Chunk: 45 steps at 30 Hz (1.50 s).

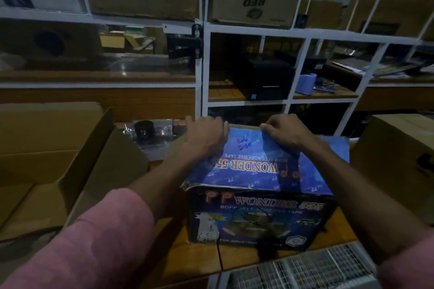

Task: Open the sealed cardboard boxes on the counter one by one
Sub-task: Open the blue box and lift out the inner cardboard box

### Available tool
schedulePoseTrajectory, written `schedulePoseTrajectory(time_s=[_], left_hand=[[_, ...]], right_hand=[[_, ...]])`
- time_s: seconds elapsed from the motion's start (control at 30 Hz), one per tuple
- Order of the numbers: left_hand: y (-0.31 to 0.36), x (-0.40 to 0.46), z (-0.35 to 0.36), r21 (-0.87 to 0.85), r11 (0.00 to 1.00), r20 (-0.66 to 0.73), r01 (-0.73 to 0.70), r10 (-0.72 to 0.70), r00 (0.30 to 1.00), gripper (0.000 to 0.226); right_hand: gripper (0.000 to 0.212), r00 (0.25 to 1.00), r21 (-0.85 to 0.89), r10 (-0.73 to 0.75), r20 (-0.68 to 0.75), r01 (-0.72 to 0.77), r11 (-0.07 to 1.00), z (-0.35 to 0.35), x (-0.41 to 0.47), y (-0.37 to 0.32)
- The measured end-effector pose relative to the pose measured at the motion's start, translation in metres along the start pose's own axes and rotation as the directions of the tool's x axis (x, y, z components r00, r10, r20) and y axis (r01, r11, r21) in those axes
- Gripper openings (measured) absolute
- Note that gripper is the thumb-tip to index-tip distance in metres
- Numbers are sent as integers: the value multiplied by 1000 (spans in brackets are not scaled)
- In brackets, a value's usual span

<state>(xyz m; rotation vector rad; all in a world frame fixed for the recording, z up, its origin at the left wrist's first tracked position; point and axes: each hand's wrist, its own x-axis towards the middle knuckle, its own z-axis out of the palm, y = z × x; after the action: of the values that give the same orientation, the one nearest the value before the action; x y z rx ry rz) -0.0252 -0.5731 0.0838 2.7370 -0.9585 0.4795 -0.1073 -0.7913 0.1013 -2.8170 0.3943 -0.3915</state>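
A blue printed cardboard box [260, 213] marked "WONDER" and "self adhesive tape" stands on the wooden counter in front of me. Its top flaps lie flat and closed. My left hand [205, 135] rests at the far left corner of the top, its fingers curled over the far edge. My right hand [283, 130] is at the far edge near the middle, and its fingers pinch the end of a blue strip or flap that lifts slightly off the top.
A large plain carton [58, 159] with raised flaps stands open at the left. Another brown carton [397, 159] stands at the right. White shelving with boxes rises behind the counter [199, 258]. A wire-mesh tray [305, 270] lies at the near edge. A black round object [144, 130] sits behind.
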Motion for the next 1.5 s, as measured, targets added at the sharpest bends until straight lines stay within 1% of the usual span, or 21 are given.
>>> schedulePoseTrajectory(time_s=[0.03,0.07,0.13,0.2,0.27,0.3,0.33,0.4,0.47,0.53,0.57,0.6,0.63,0.7,0.83,0.93,1.0,1.07,1.17,1.3,1.5], left_hand=[[5,-2,-12,31,999,-18,16,-16,1000,23],[8,-4,-24,36,999,18,37,-38,999,24],[11,-5,-44,-18,997,215,68,-63,975,29],[12,-6,-54,-79,995,417,55,-17,909,28],[15,-16,-57,-198,973,564,117,15,826,23],[19,-25,-54,-265,949,628,173,33,778,21],[23,-34,-49,-301,932,670,201,57,740,19],[30,-53,-28,-279,951,699,135,105,707,17],[33,-71,4,-208,978,680,33,120,723,16],[30,-87,35,-136,990,607,-24,102,788,20],[27,-94,46,-102,993,553,-53,101,827,24],[24,-100,54,-73,994,494,-82,108,863,26],[21,-104,62,-54,993,436,-107,120,892,26],[16,-110,70,-51,990,341,-128,138,930,24],[14,-117,81,-108,987,230,-116,139,963,23],[10,-123,87,-114,987,146,-113,129,981,27],[4,-133,95,-53,996,90,-67,72,993,37],[1,-145,106,-8,999,45,39,-39,998,55],[1,-157,116,-14,986,-5,166,-166,986,83],[0,-162,122,-25,974,-3,223,-223,975,98],[1,-168,121,-146,936,61,319,-314,948,104]], right_hand=[[37,1000,0,1,-27,-1,1000,-8,-5,-1],[37,999,-10,0,-44,0,1000,-17,-10,-3],[38,1000,-15,8,-5,-8,1000,-37,-21,-7],[34,982,41,65,179,-74,996,-53,-33,-15],[26,901,48,148,408,-183,982,-58,-51,-23],[24,863,37,164,477,-207,978,-54,-59,-24],[25,843,26,160,514,-202,979,-47,-64,-23],[28,840,18,111,531,-142,990,-27,-76,-19],[23,829,19,42,558,-63,998,-4,-90,-16],[8,819,-8,13,574,-10,1000,18,-105,-11],[11,822,-30,14,569,4,1000,29,-112,-8],[25,838,-52,22,545,8,999,40,-117,-4],[39,863,-78,42,504,-3,997,48,-121,-1],[46,909,-144,73,411,-14,990,62,-127,6],[29,965,-117,81,250,-53,992,85,-138,7],[21,988,-180,54,142,-28,983,100,-139,5],[26,997,-193,23,70,-9,981,113,-142,6],[33,997,-136,0,-74,-10,991,127,-151,12],[53,964,-109,44,-263,-75,991,142,-167,27],[78,940,-169,150,-307,-209,963,146,-189,51],[95,892,-107,325,-313,-374,921,139,-211,76]])
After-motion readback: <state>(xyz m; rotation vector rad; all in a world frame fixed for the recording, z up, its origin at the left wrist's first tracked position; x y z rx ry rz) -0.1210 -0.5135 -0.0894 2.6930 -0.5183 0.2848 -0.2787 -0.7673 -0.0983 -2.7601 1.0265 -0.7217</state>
